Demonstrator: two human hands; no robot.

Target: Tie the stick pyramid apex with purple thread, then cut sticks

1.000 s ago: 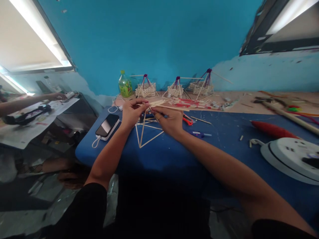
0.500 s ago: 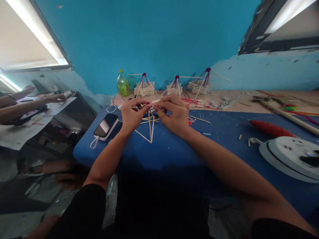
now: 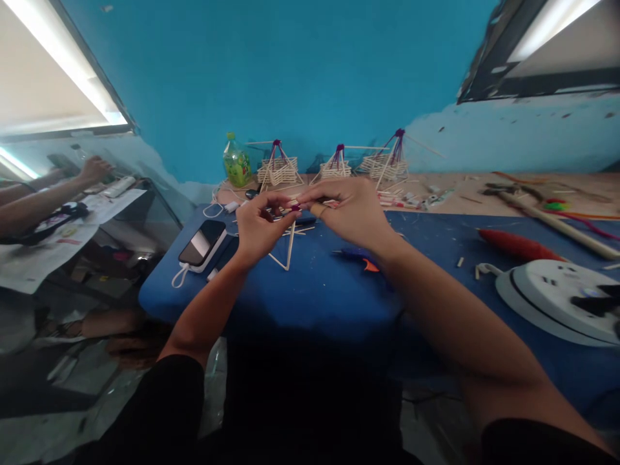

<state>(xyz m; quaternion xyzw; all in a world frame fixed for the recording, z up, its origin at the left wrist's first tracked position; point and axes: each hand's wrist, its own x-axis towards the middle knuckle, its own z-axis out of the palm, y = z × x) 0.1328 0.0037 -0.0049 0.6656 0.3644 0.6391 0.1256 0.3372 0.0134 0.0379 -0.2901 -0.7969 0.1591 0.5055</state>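
Observation:
My left hand (image 3: 261, 226) is closed in a pinch at the top of a small frame of thin wooden sticks (image 3: 290, 248). Purple yarn (image 3: 295, 207) is wound about the top, where the sticks meet. My right hand (image 3: 356, 210) meets the left there, thumb and fingers pressed together at the yarn; its fingertips partly cover what they grip. The frame's lower corner points down towards the blue tabletop (image 3: 310, 297). Close below my right hand lies a dark blue tool with an orange part (image 3: 371, 265).
Stick models with purple tops, including one at the centre (image 3: 336, 169), line the wall beside a green-labelled bottle (image 3: 237, 165). A phone (image 3: 202, 243) lies left. At right are a red tapered object (image 3: 520, 244) and a white power-strip reel (image 3: 557, 297). Another person's arm (image 3: 53, 200) reaches over the left table.
My right hand has turned and lifted slightly, its wrist shifting right. The blue and orange tool shows more beneath it. The stick frame has turned a little between my hands.

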